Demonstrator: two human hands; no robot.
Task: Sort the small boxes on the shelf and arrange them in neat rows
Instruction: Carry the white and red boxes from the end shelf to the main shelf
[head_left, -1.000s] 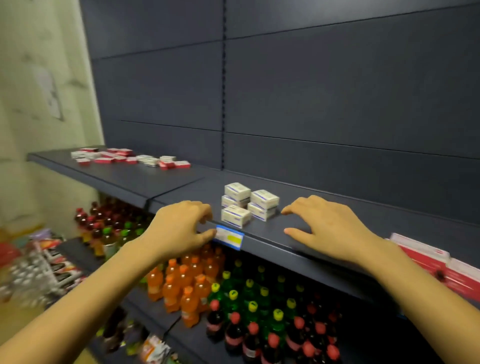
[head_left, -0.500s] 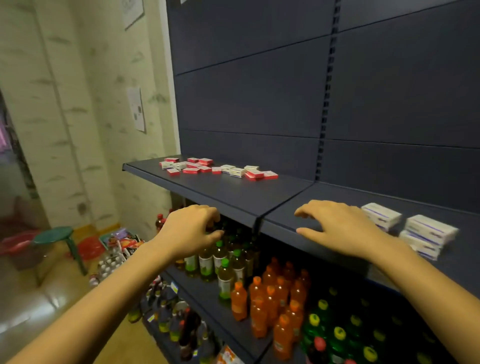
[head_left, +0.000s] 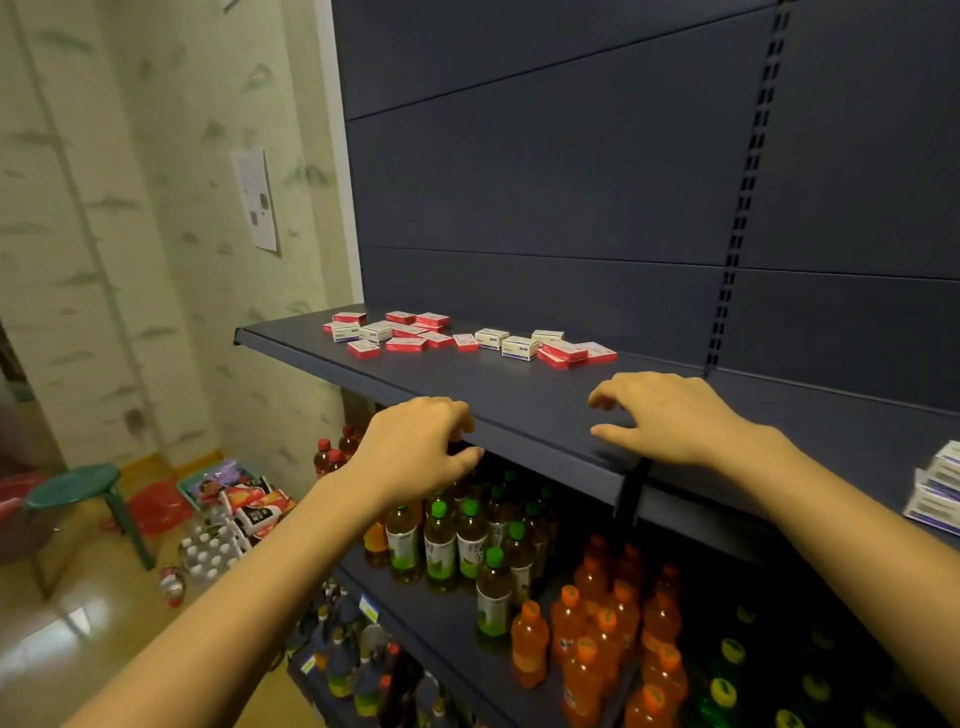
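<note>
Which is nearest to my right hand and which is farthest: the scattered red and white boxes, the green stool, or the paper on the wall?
From the right hand:
1. Scattered red and white boxes, just behind it on the shelf.
2. Paper on the wall, up and left.
3. Green stool, far left on the floor.

Shelf (head_left: 519, 400) as landmark, small boxes (head_left: 467, 338) scattered along its rear left, stacked boxes (head_left: 937, 488) at its far right, both hands (head_left: 421, 447) at its front edge, bottles (head_left: 467, 540) on the shelf below, stool (head_left: 78, 486) left of it
</note>
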